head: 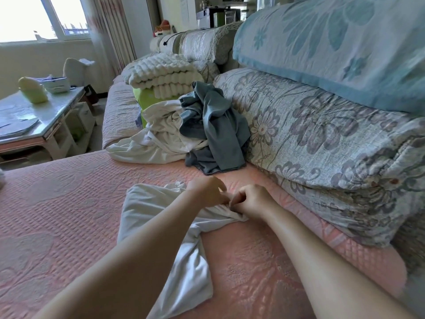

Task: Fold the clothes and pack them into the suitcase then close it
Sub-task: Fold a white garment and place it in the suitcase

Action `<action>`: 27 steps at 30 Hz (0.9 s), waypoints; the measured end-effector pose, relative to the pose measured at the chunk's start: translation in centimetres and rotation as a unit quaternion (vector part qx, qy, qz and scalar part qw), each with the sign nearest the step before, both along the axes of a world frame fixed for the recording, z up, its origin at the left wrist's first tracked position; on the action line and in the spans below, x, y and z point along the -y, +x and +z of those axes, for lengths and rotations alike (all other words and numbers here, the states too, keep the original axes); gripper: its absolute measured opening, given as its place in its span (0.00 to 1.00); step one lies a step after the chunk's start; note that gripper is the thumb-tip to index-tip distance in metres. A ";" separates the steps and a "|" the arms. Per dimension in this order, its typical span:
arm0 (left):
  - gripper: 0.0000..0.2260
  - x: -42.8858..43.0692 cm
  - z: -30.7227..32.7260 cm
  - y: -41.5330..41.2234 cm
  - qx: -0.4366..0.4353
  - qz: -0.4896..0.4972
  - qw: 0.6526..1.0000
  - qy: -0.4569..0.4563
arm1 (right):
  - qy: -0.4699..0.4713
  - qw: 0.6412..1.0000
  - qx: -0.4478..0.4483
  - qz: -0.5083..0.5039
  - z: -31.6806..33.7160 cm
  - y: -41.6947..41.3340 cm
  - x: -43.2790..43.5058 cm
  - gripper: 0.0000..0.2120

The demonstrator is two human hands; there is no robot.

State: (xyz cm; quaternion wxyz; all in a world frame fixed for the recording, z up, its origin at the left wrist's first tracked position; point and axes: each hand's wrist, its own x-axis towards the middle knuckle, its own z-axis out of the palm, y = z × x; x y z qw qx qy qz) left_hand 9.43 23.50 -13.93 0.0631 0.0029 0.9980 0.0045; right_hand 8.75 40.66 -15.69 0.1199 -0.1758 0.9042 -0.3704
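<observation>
Living room, daylight from a window (23, 17) at far left. Pink quilted sofa cover (69, 215) fills the foreground.

- Left hand (207, 192) and right hand (251, 200) sit knuckle to knuckle, almost touching, above the far end of a white soft cloth garment (147, 203).
- Grip, left: fingers curled, pinching a bunched edge of the white cloth. Grip, right: fingers curled down, clamped on the same bunched edge just beside the left.
- The garment lies on the pink cover. One part spreads flat to the left of the hands; a long creased part trails toward the camera beneath the left forearm.
- Behind the hands, near but apart: a grey-blue crumpled garment (216, 134) slumps against a grey floral quilted cushion (310, 139) and lies partly over a heap of white crumpled clothing (161, 134).
- Behind that heap: a lime-green object (149, 100), mostly hidden; cannot tell what it is. A cream ribbed folded blanket (161, 74) rests on top of it.
- A pale blue flower-print pillow (333, 42) is stacked on the floral cushion at right.
- Far left: a glass-topped table (46, 116) carrying small items, too blurred to name.
</observation>
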 end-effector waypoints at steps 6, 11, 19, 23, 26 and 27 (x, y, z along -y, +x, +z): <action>0.08 -1.0 0.4 -1.1 -0.133 0.078 0.978 0.141 | -0.043 0.998 0.036 0.002 -0.5 -0.7 -1.9 0.13; 0.07 -1.4 1.4 -2.0 -0.262 0.198 0.830 0.450 | -0.113 0.981 -0.063 -0.147 -0.6 -1.5 -2.5 0.10; 0.20 -1.1 -1.6 -2.2 -0.058 0.016 0.982 0.177 | 0.115 0.974 -0.088 -0.175 -1.6 -1.6 -2.9 0.18; 0.21 -1.6 -1.9 -3.1 -0.088 -0.003 0.994 0.062 | 0.180 0.971 -0.089 -0.128 -1.4 -1.3 -2.1 0.19; 0.18 -2.4 -1.8 -3.9 -0.046 0.026 0.998 0.020 | 0.217 0.966 -0.096 -0.105 -1.7 -1.3 -1.8 0.20; 0.15 -2.6 -1.8 -4.1 -0.056 0.034 0.998 0.001 | 0.219 0.965 -0.104 -0.104 -1.7 -1.4 -1.7 0.19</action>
